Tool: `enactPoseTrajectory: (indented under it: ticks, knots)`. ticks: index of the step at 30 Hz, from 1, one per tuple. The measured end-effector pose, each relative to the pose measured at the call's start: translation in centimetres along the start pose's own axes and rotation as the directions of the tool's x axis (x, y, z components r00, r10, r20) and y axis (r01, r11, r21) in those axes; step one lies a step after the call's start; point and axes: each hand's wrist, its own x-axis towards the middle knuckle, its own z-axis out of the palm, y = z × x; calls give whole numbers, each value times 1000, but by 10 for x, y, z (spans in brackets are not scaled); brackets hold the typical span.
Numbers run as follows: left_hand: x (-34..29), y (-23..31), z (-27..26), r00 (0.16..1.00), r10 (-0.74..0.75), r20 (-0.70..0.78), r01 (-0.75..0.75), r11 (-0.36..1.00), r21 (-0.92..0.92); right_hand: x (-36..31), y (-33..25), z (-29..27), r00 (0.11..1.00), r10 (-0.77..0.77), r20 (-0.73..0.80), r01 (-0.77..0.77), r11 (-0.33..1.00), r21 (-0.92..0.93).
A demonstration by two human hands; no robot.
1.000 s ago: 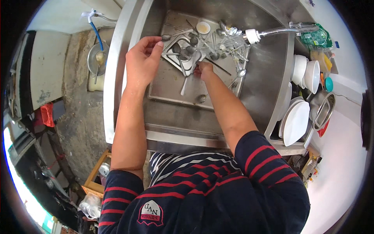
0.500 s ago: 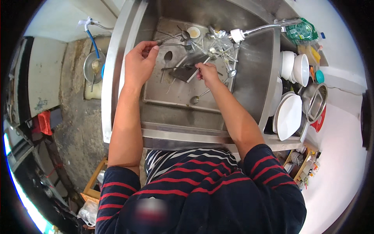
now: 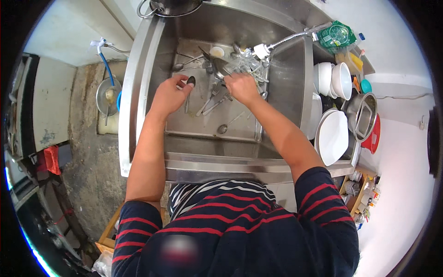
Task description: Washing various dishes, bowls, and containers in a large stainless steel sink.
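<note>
Over the left part of the sink, my left hand has its fingers curled and thumb and forefinger at the bowl of a spoon. The spoon's handle points down toward me. My right hand is closed around the near edge of a shiny, dark metal piece, which stands tilted; its kind is unclear and the fingers hide part of it. Below it, forks lie on the metal tray in the sink. Another spoon rests nearer to me. A small white cup stands behind the metal piece.
Loose cutlery crowds the tray's far right, under a flexible hose with a white head. A dark pot sits at the far rim. White bowls, plates and a steel basin stand to the right of the sink.
My left hand has come to the spoon, which has shifted slightly. My right hand has tilted the dark metal piece up, uncovering forks beneath. My view has shifted, showing the pot.
</note>
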Motion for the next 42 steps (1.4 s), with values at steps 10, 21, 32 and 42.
enactPoseTrajectory:
  ticks: [10,21,32,42]
  knots:
    - [2,-5,9,987,-55,151,29,986,166,24,33,17,995,-81,61,90,982,-165]
    - [-1,-1,15,979,-68,190,24,974,225,20,44,30,917,386,-96,-380,922,81]
    - [1,-2,16,974,-93,208,41,970,240,8,36,38,685,675,-276,-417,673,610]
    - [5,-11,23,978,-66,199,8,960,280,-29,29,38,302,779,549,-225,-501,836]
